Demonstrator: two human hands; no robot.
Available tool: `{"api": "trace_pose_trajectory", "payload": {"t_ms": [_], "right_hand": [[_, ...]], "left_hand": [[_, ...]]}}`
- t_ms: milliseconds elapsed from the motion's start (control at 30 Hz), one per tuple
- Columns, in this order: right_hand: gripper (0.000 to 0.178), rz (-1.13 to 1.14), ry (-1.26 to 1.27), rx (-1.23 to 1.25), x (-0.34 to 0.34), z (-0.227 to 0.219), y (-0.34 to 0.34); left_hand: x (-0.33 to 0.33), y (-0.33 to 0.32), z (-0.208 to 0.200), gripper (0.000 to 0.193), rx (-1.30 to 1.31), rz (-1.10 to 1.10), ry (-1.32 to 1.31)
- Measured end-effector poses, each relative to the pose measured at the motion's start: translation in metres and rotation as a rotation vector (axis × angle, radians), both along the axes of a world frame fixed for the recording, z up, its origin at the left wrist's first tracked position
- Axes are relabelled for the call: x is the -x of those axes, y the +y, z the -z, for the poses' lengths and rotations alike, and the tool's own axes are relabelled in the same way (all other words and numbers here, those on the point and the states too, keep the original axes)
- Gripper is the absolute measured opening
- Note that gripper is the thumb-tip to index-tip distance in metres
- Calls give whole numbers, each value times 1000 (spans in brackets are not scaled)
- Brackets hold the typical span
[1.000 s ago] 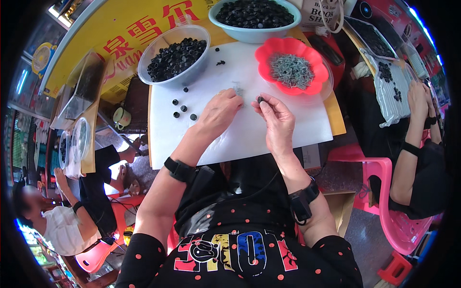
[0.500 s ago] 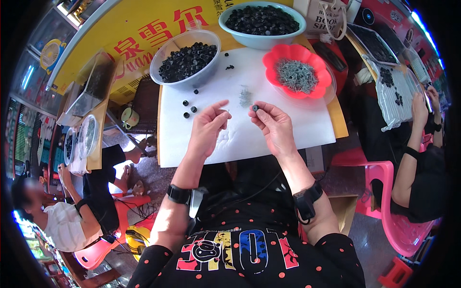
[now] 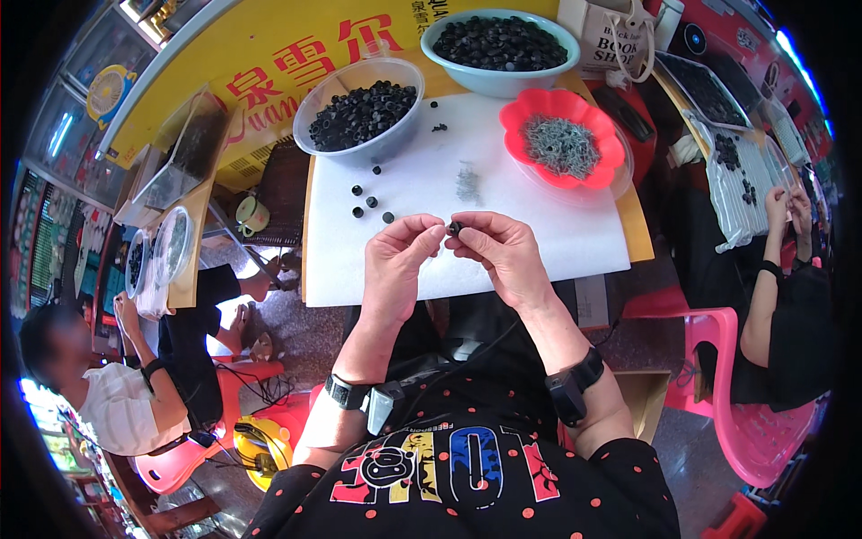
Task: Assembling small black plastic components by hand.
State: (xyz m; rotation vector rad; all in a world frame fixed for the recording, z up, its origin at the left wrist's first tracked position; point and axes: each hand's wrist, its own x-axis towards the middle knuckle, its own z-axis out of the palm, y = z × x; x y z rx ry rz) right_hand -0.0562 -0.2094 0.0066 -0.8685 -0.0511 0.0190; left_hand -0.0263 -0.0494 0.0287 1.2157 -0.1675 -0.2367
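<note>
My right hand [image 3: 505, 259] pinches a small round black cap [image 3: 454, 229] between thumb and fingertips, above the near part of a white sheet [image 3: 539, 238]. Touching or almost touching it, my left hand [image 3: 397, 265] is closed in a pinch; whatever its fingertips hold is too small to make out. Beyond both hands lies a little heap of thin silvery metal pieces [image 3: 468, 182], screws or pins. Several loose black caps [image 3: 358, 212] are scattered left of that heap, nearest my left hand.
At the back stand a translucent bowl [image 3: 334, 154] and a pale teal basin [image 3: 503, 87], both full of black parts. A red flower-shaped bowl [image 3: 614, 154] holds more metal pieces. Co-workers sit left and right, near a pink chair [image 3: 718, 359]. A tote bag [image 3: 603, 40] stands behind.
My hands have come together and nearer to me. The left fingers, apart before, are now pinched beside the black cap that my right hand still holds.
</note>
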Motion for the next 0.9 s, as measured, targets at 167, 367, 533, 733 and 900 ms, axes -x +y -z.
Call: {"api": "trace_pose_trajectory", "payload": {"t_ms": [167, 367, 533, 733, 900], "right_hand": [[24, 8, 17, 37, -1, 1, -2], [21, 3, 11, 107, -1, -1, 0], [21, 11, 15, 92, 0, 2, 0], [22, -2, 20, 102, -1, 3, 0], [22, -3, -11, 124, 1, 2, 2]], "left_hand": [[3, -4, -4, 12, -157, -49, -79], [3, -3, -7, 11, -277, -104, -131], [5, -1, -8, 8, -349, -74, -213], [6, 0, -6, 8, -364, -89, -186], [9, -2, -7, 8, -387, -122, -243]]}}
